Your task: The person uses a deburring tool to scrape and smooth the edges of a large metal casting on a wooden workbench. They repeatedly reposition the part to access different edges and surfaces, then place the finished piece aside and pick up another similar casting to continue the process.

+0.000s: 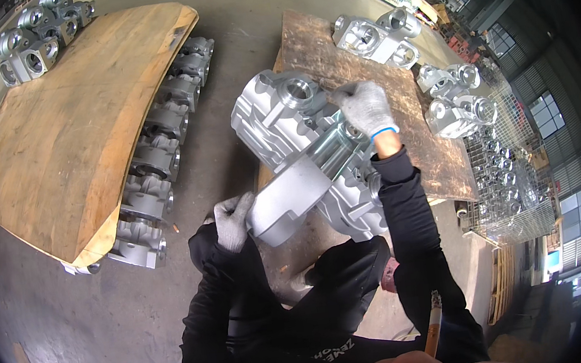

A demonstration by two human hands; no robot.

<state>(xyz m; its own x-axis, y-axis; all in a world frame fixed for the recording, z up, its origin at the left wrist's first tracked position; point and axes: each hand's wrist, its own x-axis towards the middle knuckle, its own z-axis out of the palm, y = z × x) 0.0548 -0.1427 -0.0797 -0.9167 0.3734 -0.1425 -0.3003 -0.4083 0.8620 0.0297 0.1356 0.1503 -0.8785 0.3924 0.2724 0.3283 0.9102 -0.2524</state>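
Observation:
A large silver-grey metal casting lies tilted in front of me, with a smooth, blocky arm and a shiny machined bore. Its near left end is in my left hand, a grey knit glove with the fingers closed on the edge. My right hand, gloved alike with a blue cuff band, is closed over the far right side by the bore. Whatever its curled fingers hold is hidden. Behind and beneath lie another ribbed casting with a round opening and a further casting.
A worn wooden board supports the castings; another casting sits at its far edge. On the left, a large plywood sheet covers several castings, with more castings on top. A wire cage full of parts stands right. A lit cigarette shows low.

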